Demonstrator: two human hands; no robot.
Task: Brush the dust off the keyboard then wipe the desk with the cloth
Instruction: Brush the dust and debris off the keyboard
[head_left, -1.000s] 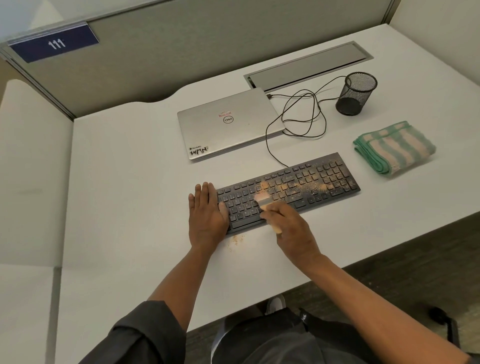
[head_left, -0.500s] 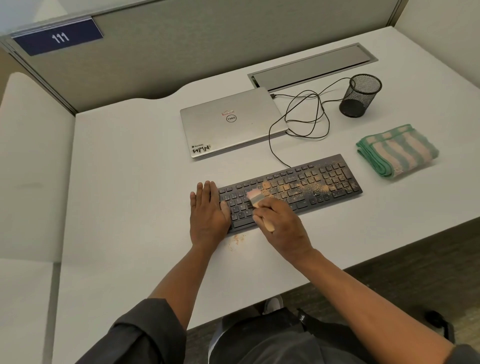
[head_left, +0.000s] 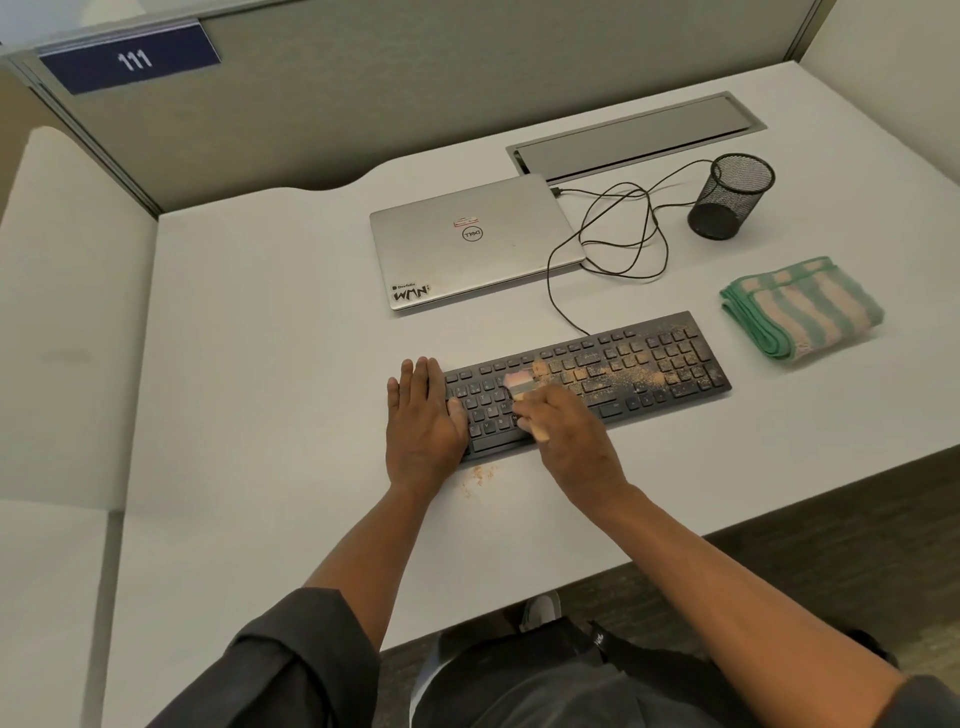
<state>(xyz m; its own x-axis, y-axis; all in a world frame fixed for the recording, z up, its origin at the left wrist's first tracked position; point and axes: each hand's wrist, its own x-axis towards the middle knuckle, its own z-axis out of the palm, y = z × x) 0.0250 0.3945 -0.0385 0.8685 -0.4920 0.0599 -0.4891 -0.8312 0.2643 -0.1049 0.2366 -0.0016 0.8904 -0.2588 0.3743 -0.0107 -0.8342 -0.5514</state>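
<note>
A black keyboard lies on the white desk, with tan dust spread over its middle and right keys. My left hand rests flat, fingers apart, on the keyboard's left end. My right hand grips a small wooden-handled brush, whose pale bristles touch the keys left of centre. A little dust sits on the desk just in front of the keyboard. A folded green and beige striped cloth lies to the right of the keyboard, untouched.
A shut silver laptop lies behind the keyboard, with a black cable looped beside it. A black mesh pen cup stands at the back right. A metal cable hatch is set into the desk. Grey partition walls stand behind.
My right hand has swept the brush leftward across the keys, toward my left hand. My left hand has stayed flat on the keyboard's left end.
</note>
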